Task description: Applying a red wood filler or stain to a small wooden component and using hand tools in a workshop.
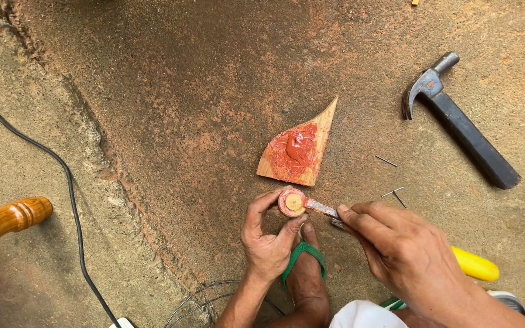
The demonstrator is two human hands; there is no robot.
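My left hand (267,237) pinches a small round wooden piece (291,202) smeared with reddish putty, held just above the ground. My right hand (399,249) grips a narrow metal blade (322,208) whose putty-coated tip rests against the side of the round piece. Just beyond them lies a wedge-shaped wooden scrap (299,150) carrying a blob of red-orange putty. My foot (306,273) in a green-strapped sandal sits under the hands.
A black claw hammer (460,121) lies at the upper right, with a few loose nails (391,182) between it and the wedge. A yellow handle (475,265) pokes out behind my right hand. A turned wooden leg (8,221) and a black cable (71,200) lie at left.
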